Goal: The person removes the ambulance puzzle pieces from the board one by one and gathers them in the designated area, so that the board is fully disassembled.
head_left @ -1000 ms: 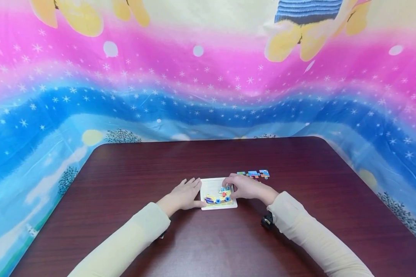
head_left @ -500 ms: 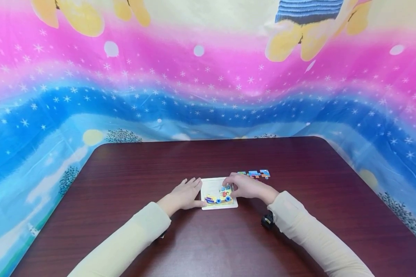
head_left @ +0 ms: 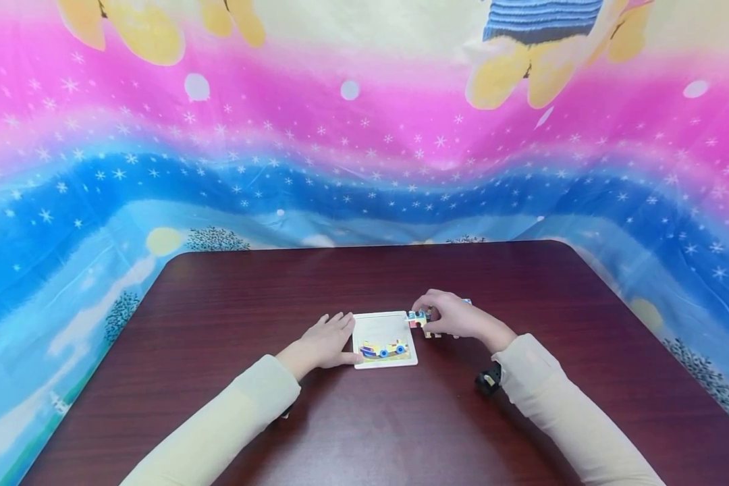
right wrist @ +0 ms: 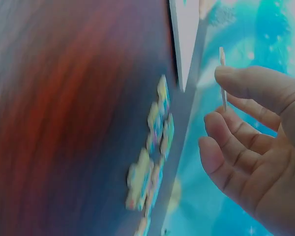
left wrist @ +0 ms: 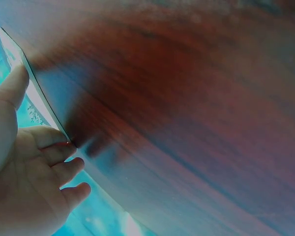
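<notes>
Dark tabletop [head_left: 376,425] before a colourful cloth [head_left: 364,155], left hand [head_left: 322,343] spread against the left edge of a white tray [head_left: 383,327], right hand [head_left: 457,318] pinching a puzzle piece [head_left: 416,318] near its right edge, part of a truck picture [head_left: 384,350] inside, loose pieces [right wrist: 139,177] alongside.

Sleeves [head_left: 219,420] long, plain, pale cream, with wide cuffs [head_left: 527,368]; small black wrist camera [head_left: 487,380] below right one; fingers [right wrist: 219,129] bare.
</notes>
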Tool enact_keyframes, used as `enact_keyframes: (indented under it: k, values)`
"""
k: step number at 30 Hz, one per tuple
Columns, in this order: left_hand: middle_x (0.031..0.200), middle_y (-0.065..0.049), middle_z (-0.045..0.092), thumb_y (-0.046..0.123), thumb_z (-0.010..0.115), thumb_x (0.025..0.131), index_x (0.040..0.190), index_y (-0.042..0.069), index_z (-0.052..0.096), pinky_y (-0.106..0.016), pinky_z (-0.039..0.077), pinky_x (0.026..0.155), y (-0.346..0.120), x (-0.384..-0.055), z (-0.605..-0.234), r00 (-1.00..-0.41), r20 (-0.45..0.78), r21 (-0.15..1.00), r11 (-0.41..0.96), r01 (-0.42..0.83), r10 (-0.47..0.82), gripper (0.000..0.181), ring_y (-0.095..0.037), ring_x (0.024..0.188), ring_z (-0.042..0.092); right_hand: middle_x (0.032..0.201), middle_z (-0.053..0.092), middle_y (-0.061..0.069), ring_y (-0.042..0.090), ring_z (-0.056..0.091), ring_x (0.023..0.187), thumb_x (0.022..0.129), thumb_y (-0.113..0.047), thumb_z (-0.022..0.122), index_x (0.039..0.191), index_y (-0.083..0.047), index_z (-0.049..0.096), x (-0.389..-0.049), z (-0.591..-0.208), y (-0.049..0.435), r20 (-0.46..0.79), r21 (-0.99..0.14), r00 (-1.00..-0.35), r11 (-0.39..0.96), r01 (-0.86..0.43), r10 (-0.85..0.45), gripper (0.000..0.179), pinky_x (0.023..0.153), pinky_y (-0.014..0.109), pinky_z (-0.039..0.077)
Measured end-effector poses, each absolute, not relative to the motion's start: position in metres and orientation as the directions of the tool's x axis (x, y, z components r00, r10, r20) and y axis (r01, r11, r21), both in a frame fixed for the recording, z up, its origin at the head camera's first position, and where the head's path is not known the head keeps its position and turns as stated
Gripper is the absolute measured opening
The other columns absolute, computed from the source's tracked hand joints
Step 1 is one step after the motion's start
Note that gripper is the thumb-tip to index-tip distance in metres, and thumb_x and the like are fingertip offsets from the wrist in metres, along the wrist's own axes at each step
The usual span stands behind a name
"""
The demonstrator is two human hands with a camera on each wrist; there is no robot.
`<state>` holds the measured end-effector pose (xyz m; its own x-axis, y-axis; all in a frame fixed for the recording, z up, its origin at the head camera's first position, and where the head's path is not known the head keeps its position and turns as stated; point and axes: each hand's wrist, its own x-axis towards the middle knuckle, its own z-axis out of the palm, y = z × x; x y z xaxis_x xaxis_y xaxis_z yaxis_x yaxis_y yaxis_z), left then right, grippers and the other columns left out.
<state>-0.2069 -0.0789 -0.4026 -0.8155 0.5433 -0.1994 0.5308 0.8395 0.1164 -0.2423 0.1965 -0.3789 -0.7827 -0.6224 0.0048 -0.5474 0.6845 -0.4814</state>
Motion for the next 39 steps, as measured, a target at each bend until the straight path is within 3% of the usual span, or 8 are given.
enact_keyframes:
  k: [8, 22, 39]
  values:
    - [0.146, -0.015, 0.029, 0.053, 0.053, 0.087, 0.140, -0.004, 0.034, -0.044, 0.019, 0.107, -0.079, -0.206, -0.402, -0.816, -0.200, 0.115, 0.840, 0.530, 0.542, 0.079, -0.028, 0.134, 0.023, 0.096, 0.054, 0.004, 0.015, 0.053, 0.075, 0.080, -0.005, 0.069, 0.109, -0.006, 0.062, -0.248, -0.376, 0.229, 0.030, -0.501, -0.816, 0.697, -0.513, -0.578, 0.030, 0.060, 0.028, 0.048]
    - [0.147, -0.014, 0.028, 0.054, 0.052, 0.087, 0.141, -0.003, 0.033, -0.043, 0.018, 0.107, -0.079, -0.207, -0.404, -0.818, -0.208, 0.115, 0.844, 0.523, 0.536, 0.080, -0.027, 0.135, 0.023, 0.097, 0.052, 0.005, 0.016, 0.051, 0.073, 0.081, -0.007, 0.069, 0.111, -0.007, 0.061, -0.250, -0.386, 0.280, -0.033, -0.485, -0.863, 0.763, -0.427, -0.504, 0.031, 0.061, 0.031, 0.047]
    - [0.146, -0.015, 0.029, 0.052, 0.054, 0.087, 0.140, -0.004, 0.033, -0.044, 0.020, 0.107, -0.078, -0.206, -0.401, -0.821, -0.198, 0.129, 0.844, 0.521, 0.536, 0.080, -0.029, 0.134, 0.024, 0.092, 0.053, 0.006, 0.017, 0.047, 0.070, 0.079, -0.002, 0.068, 0.108, -0.006, 0.063, -0.248, -0.394, 0.294, -0.112, -0.424, -0.860, 0.806, -0.412, -0.498, 0.030, 0.061, 0.031, 0.043]
